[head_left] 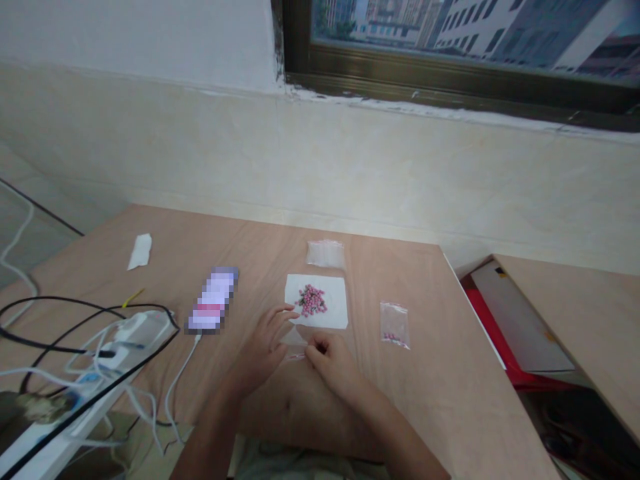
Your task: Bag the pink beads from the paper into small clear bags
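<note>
A pile of small pink beads [313, 300] lies on a white paper square [335, 313] in the middle of the wooden table [425, 400]. Just in front of it, both hands meet over a small clear plastic bag [295, 339]. My left hand [263, 343] has its fingers spread and rests on the bag's left side, fingertips near the paper's edge. My right hand [330, 360] is curled, pinching the bag's right edge. What is inside the bag is too small to make out.
A stack of clear bags [326, 253] lies behind the paper. To its right lies one bag with a few pink beads [395, 325]. A phone [213, 300], a power strip with cables [135, 333] and a white tissue [140, 251] lie left. A red box [505, 347] stands beyond the right edge.
</note>
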Demonstrator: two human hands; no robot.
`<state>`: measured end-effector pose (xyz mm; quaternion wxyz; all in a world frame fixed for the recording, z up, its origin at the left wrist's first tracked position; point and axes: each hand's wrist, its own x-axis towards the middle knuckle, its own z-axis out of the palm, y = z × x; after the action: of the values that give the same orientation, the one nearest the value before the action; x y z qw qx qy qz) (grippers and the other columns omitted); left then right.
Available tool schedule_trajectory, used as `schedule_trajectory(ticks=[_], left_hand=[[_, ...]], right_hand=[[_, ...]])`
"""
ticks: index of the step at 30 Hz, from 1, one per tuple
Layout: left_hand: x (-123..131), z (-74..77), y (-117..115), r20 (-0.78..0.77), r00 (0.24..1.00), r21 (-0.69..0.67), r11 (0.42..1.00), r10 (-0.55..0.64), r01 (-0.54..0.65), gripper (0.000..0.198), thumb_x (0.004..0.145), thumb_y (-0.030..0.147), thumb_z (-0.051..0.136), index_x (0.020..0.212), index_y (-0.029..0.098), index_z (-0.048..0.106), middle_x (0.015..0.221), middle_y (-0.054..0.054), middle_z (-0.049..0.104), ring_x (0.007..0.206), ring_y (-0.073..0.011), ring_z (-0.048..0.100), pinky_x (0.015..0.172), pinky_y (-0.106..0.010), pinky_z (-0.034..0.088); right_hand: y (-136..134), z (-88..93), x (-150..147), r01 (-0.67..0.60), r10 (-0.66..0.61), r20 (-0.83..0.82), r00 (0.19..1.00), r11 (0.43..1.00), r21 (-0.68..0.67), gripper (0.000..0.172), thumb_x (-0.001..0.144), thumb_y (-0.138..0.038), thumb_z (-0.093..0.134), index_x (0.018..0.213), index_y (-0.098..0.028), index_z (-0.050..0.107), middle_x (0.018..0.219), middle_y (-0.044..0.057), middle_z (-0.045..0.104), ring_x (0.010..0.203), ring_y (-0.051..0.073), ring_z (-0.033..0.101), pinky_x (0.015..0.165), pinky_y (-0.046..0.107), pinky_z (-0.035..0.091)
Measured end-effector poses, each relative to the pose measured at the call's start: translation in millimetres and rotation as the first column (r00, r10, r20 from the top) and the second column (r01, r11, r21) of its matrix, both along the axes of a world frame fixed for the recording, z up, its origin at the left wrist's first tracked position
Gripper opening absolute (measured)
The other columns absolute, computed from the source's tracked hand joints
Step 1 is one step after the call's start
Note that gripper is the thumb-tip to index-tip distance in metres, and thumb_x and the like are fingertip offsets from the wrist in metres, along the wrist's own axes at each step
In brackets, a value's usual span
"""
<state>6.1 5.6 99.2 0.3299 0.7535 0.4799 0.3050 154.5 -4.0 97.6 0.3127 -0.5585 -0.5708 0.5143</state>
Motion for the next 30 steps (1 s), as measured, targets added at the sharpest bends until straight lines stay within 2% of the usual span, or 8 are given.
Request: schedule_trajectory(ticks=[4, 7, 11, 14, 17, 20, 24, 30], left_hand=[[-6.4, 8.0, -4.1, 0.006, 0.994, -0.124, 0.986, -0.108, 0.108, 0.04, 0.07, 0.011, 0.042, 0.107, 0.023, 0.049, 0.121, -0.003, 0.045, 0.116, -0.019, 0.034, 0.1, -0.038, 0.023], [-8.3, 12.9, -5.5, 0.043, 0.987, -0.165, 0.973, -0.153, 0.158, 0.048, 0.066, 0.024, 0.056, 0.112, 0.026, 0.045, 0.12, -0.003, 0.047, 0.112, -0.0201, 0.04, 0.097, -0.036, 0.03], [-10.7, 9.8, 2.8, 0.013, 0.995, -0.176, 0.979, -0.103, 0.104, 0.044, 0.065, 0.03, 0.058, 0.107, 0.024, 0.047, 0.111, -0.003, 0.053, 0.105, -0.0194, 0.046, 0.092, -0.034, 0.035], [-13.2, 1.9, 12.3, -0.058, 0.998, -0.156, 0.987, -0.03, 0.021, 0.042, 0.066, 0.032, 0.057, 0.105, 0.022, 0.047, 0.107, -0.004, 0.054, 0.102, -0.0191, 0.047, 0.091, -0.035, 0.036], [-14.3, -7.2, 18.8, -0.11, 0.993, -0.097, 0.994, 0.029, -0.039, 0.042, 0.065, 0.033, 0.059, 0.103, 0.021, 0.047, 0.106, -0.004, 0.053, 0.102, -0.0197, 0.046, 0.09, -0.036, 0.036], [-13.1, -13.6, 21.1, -0.142, 0.99, -0.082, 0.996, 0.025, -0.037, 0.041, 0.065, 0.033, 0.058, 0.103, 0.021, 0.046, 0.105, -0.004, 0.053, 0.101, -0.0198, 0.047, 0.089, -0.037, 0.037], [-11.1, -18.0, 20.3, -0.166, 0.986, -0.086, 0.996, 0.0, -0.014, 0.04, 0.066, 0.031, 0.057, 0.103, 0.02, 0.045, 0.104, -0.004, 0.054, 0.1, -0.0198, 0.047, 0.088, -0.036, 0.037], [-11.7, -27.3, 19.9, -0.159, 0.987, -0.088, 0.995, 0.035, -0.05, 0.043, 0.065, 0.031, 0.059, 0.104, 0.021, 0.045, 0.104, -0.004, 0.053, 0.099, -0.0197, 0.047, 0.087, -0.036, 0.037]], right_hand=[[5.8, -0.1, 4.7, 0.034, -0.04, -0.111, 0.993, 0.998, -0.06, 0.021, 0.063, -0.018, 0.038, 0.042, -0.018, 0.037, 0.043, -0.005, 0.034, 0.045, 0.008, 0.034, 0.046, 0.021, 0.025], [10.6, -1.9, 5.8, 0.0, -0.037, -0.245, 0.969, 0.989, -0.148, 0.02, 0.063, -0.019, 0.036, 0.043, -0.017, 0.04, 0.043, -0.004, 0.038, 0.044, 0.008, 0.036, 0.046, 0.021, 0.027], [19.2, -15.0, 9.6, -0.079, -0.01, -0.362, 0.932, 0.97, -0.232, 0.016, 0.065, -0.023, 0.039, 0.053, -0.016, 0.047, 0.049, -0.003, 0.045, 0.044, 0.008, 0.037, 0.045, 0.021, 0.028], [32.4, -34.9, 18.1, 0.128, -0.149, -0.208, 0.967, 0.986, -0.11, 0.014, 0.067, -0.028, 0.044, 0.059, -0.017, 0.047, 0.055, -0.002, 0.047, 0.049, 0.01, 0.04, 0.049, 0.022, 0.032], [47.9, -56.8, 28.2, 0.318, -0.333, 0.075, 0.94, 0.934, 0.16, 0.007, 0.063, -0.021, 0.049, 0.069, -0.016, 0.05, 0.065, 0.001, 0.05, 0.061, 0.013, 0.045, 0.059, 0.025, 0.035], [57.8, -73.0, 34.6, 0.253, -0.32, 0.235, 0.918, 0.927, 0.275, 0.01, 0.065, -0.016, 0.047, 0.073, -0.015, 0.053, 0.07, 0.004, 0.052, 0.068, 0.016, 0.047, 0.064, 0.027, 0.037], [61.9, -84.0, 37.6, 0.157, -0.245, 0.293, 0.924, 0.943, 0.292, 0.008, 0.068, -0.014, 0.045, 0.071, -0.015, 0.053, 0.072, 0.005, 0.053, 0.068, 0.015, 0.048, 0.064, 0.027, 0.039], [60.8, -75.2, 39.4, 0.177, -0.26, 0.284, 0.923, 0.942, 0.285, 0.007, 0.069, -0.016, 0.047, 0.071, -0.014, 0.054, 0.071, 0.005, 0.054, 0.067, 0.015, 0.048, 0.063, 0.027, 0.038]])
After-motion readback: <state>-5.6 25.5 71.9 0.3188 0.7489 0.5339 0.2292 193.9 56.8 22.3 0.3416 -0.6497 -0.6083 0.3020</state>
